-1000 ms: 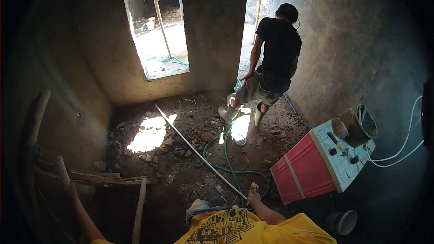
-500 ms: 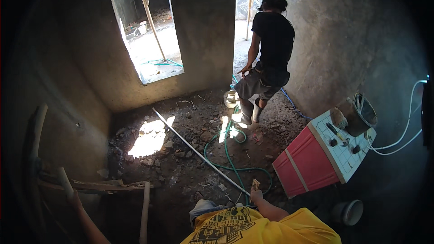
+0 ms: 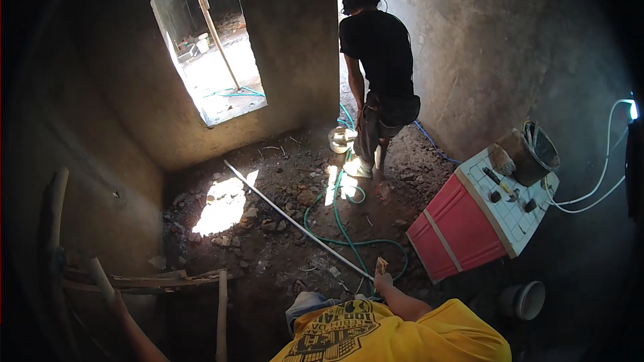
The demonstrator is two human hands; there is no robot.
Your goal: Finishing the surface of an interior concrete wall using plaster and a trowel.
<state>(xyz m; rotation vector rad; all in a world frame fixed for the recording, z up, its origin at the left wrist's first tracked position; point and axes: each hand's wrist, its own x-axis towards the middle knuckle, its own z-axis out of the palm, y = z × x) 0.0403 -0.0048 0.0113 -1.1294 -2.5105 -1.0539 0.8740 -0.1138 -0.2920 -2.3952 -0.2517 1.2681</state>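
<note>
My left hand [image 3: 117,303] is closed round a pale pole [image 3: 100,275] at the lower left, beside rough wooden timbers [image 3: 144,282]. Near the bottom centre, my right hand [image 3: 382,281] grips a small light-brown object [image 3: 381,265], perhaps a piece of wood; too small to tell. A long white pipe [image 3: 282,216] lies on the rubble floor just beyond it, with a loose green hose [image 3: 344,236] running alongside. My yellow shirt and feet show at the lower edge.
A co-worker [image 3: 376,60] in a black shirt faces the doorway, near a pale bucket [image 3: 337,141]. At right, a pink-sided, tile-topped box [image 3: 448,231] carries a dark bucket [image 3: 522,161] and tools, with a white cable near it. Another bucket [image 3: 520,302] lies below. A window opening [image 3: 221,67] is ahead.
The co-worker has shifted toward the doorway and lowered an arm along the leg, uncovering the pale bucket. The view has turned slightly. Both my hands keep their hold.
</note>
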